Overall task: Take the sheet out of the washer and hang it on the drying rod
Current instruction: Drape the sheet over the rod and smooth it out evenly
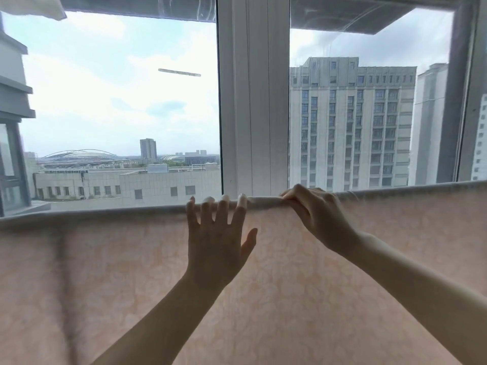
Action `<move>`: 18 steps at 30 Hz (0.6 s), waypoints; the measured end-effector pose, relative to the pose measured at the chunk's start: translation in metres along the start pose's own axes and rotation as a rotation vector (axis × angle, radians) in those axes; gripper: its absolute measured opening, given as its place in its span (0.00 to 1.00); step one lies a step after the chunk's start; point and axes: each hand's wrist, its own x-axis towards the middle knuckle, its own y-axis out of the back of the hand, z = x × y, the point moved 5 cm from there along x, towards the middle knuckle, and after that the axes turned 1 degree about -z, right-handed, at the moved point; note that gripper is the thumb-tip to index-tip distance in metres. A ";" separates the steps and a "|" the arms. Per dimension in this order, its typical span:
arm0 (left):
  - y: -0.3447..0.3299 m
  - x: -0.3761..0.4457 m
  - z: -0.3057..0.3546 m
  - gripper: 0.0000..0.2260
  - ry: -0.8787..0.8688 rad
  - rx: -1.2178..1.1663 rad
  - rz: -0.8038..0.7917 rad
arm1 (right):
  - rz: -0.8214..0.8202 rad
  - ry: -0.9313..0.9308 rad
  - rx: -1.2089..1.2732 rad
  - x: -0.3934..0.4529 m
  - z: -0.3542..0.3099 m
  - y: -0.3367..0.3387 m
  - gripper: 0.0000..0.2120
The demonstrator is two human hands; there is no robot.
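Observation:
A pale pink patterned sheet (110, 272) hangs draped over a horizontal drying rod, which is hidden under the sheet's top fold (92, 213) running across the whole view. My left hand (218, 241) lies flat against the sheet just below the fold, fingers spread, fingertips on the top edge. My right hand (319, 214) sits to its right, with thumb and fingers pinching the fold at the top. The washer is out of view.
A large window stands right behind the sheet, with a white frame post (253, 101) in the middle. Buildings and sky show through the glass. A white cloth corner (34, 6) hangs at the top left.

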 end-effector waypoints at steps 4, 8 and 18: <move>0.009 -0.003 0.008 0.26 0.028 -0.008 0.003 | 0.061 0.136 -0.238 0.005 0.004 0.011 0.03; 0.018 -0.005 0.028 0.26 0.069 0.031 -0.042 | 0.114 0.219 -0.259 -0.016 0.016 0.004 0.03; -0.001 0.020 0.095 0.25 0.065 0.053 -0.070 | 0.115 0.235 -0.166 -0.032 0.036 0.011 0.07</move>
